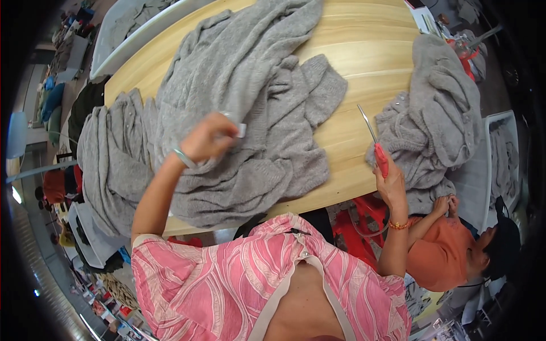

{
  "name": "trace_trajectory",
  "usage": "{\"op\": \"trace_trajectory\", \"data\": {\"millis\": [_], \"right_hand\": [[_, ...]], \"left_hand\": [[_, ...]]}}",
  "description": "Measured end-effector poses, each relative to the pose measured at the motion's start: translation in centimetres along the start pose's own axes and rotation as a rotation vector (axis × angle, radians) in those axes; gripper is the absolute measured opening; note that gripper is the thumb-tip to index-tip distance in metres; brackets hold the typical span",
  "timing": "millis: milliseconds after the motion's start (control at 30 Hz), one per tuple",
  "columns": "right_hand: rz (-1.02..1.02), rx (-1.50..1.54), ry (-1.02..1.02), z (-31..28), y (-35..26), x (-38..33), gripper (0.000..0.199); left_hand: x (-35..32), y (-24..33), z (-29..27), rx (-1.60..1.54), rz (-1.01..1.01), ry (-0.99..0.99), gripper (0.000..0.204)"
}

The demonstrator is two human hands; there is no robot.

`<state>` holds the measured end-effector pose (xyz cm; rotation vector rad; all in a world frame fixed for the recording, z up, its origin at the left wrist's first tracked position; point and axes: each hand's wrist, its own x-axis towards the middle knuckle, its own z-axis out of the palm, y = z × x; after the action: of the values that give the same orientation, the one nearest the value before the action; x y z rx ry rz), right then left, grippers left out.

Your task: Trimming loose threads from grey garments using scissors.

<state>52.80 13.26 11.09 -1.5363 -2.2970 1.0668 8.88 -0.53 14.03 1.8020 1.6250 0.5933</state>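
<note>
A grey knitted garment (250, 108) lies spread on the wooden table (364, 62). My left hand (211, 136) rests on its middle, fingers closed on a small white tag (241, 130) attached to the knit. My right hand (391, 183) is raised beside the table's near edge and grips a tool with a red handle (381, 159) and a long thin metal blade pointing up and away. Another heap of grey knitwear (438, 113) lies just right of that tool.
More grey knits (111, 159) hang over the table's left end. A person in an orange top (449, 256) sits low at the right, hands on the grey heap. White bins (500, 153) with grey garments stand right and at the far left.
</note>
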Motion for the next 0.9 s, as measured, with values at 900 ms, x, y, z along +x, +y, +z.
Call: {"op": "trace_trajectory", "data": {"millis": [900], "right_hand": [[-0.192,-0.500,-0.351,7.0,-11.3,-2.0,0.035]], "left_hand": [[0.2,-7.0,16.6,0.574,-0.218,0.017,0.062]]}}
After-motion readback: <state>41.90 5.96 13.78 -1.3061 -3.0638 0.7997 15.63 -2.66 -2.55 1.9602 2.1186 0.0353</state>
